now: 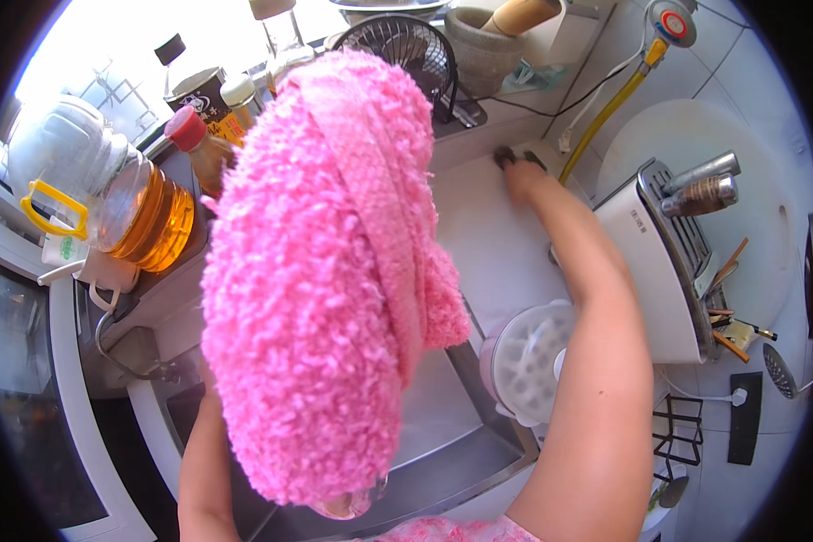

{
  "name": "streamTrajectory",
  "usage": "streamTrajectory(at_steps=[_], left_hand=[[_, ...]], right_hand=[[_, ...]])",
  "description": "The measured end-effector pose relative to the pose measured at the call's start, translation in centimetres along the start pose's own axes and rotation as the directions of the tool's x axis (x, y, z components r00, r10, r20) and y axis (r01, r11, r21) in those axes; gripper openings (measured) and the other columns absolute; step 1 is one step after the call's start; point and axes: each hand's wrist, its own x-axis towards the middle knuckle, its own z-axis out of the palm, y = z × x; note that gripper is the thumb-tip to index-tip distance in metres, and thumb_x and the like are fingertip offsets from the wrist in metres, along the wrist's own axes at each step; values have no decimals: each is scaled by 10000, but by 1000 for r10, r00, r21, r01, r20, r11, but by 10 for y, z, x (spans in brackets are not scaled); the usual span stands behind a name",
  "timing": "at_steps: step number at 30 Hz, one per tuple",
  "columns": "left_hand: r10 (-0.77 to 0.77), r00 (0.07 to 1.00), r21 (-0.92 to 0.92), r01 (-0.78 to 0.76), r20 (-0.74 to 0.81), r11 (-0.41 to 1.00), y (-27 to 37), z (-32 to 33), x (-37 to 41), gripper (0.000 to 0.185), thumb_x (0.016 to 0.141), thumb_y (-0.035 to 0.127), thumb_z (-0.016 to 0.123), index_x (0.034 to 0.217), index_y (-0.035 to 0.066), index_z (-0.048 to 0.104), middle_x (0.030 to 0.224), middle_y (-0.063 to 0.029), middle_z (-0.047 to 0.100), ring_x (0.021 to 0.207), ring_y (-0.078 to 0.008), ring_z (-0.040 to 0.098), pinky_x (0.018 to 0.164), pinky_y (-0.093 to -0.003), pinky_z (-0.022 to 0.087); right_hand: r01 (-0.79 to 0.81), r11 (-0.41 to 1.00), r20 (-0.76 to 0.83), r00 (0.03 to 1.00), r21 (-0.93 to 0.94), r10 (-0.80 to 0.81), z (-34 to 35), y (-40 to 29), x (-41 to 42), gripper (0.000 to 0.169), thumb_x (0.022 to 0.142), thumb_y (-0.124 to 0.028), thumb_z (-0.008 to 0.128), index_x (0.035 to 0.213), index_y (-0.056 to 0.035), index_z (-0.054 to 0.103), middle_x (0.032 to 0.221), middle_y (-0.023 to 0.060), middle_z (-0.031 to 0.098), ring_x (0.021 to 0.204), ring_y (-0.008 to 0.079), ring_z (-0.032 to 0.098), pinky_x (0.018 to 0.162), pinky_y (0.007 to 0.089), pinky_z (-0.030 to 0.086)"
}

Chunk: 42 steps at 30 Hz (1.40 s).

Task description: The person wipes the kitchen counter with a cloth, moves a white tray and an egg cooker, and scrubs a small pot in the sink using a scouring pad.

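A fluffy pink fabric bundle, perhaps a towel or head wrap [325,284], hangs close before the camera and covers the middle of the view. My right arm stretches to the far corner of the white counter [474,210]. There my right hand [525,181] is beside a small dark object [505,156]; whether the fingers grip it cannot be told. My left forearm [206,467] runs up at the lower left, and the hand is hidden behind the pink fabric. Below the fabric shows a stainless steel sink [457,467].
A lidded pot [530,362] stands by my right forearm, left of a white knife holder [650,271] and a round cutting board [779,264]. Along the window are an oil jug [149,217], bottles, a black fan [406,54] and a stone mortar [481,51]. A yellow hose [599,122] runs behind.
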Motion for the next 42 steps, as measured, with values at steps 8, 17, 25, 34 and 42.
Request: streamTrajectory(at_steps=[8, 17, 25, 34, 42], left_hand=[[-47, 999, -19, 47, -15, 999, -15, -6, -17, 330, 796, 145, 599, 1106, 31, 586, 1071, -219, 564, 978, -397, 545, 837, -451, 440], [-48, 998, -89, 44, -46, 995, -22, 7, -16, 342, 811, 102, 573, 1150, 58, 564, 1097, -197, 556, 1005, -387, 537, 847, -435, 442], [-46, 999, -61, 45, -27, 997, -1, -1, -15, 361, 825, 144, 600, 1183, 101, 574, 1077, -165, 571, 986, -361, 550, 821, -433, 449], [-39, 999, -89, 38, -18, 995, 7, -2, -5, 351, 814, 169, 609, 1150, 70, 583, 1050, -195, 582, 968, -375, 561, 822, -435, 451], [60, 998, -82, -62, -27, 995, 6, 2, 3, 355, 800, 198, 609, 1103, 17, 584, 1018, -229, 587, 934, -401, 567, 809, -450, 456]], right_hand=[[355, 934, 137, 924, 40, -357, -22, -54, -50, 430, 758, -93, 529, 1182, -91, 606, 1127, 148, 631, 1066, 321, 591, 899, 397, 474], [90, 988, 283, 951, 128, -124, 9, -16, -84, 363, 730, -137, 572, 1049, 17, 650, 1099, 212, 628, 1058, 331, 596, 887, 392, 480], [231, 956, 32, 970, 180, -241, 24, -30, -105, 508, 712, -144, 598, 1183, 44, 561, 1216, 241, 557, 1142, 338, 542, 958, 386, 438], [93, 973, 257, 955, 212, -147, -3, -32, -74, 465, 725, -141, 542, 1146, 55, 583, 1201, 226, 575, 1115, 334, 563, 930, 400, 460], [-182, 962, 11, 983, 203, 184, 7, -17, -8, 580, 736, -140, 563, 1292, 0, 479, 1263, 225, 527, 1152, 333, 539, 956, 374, 450]])
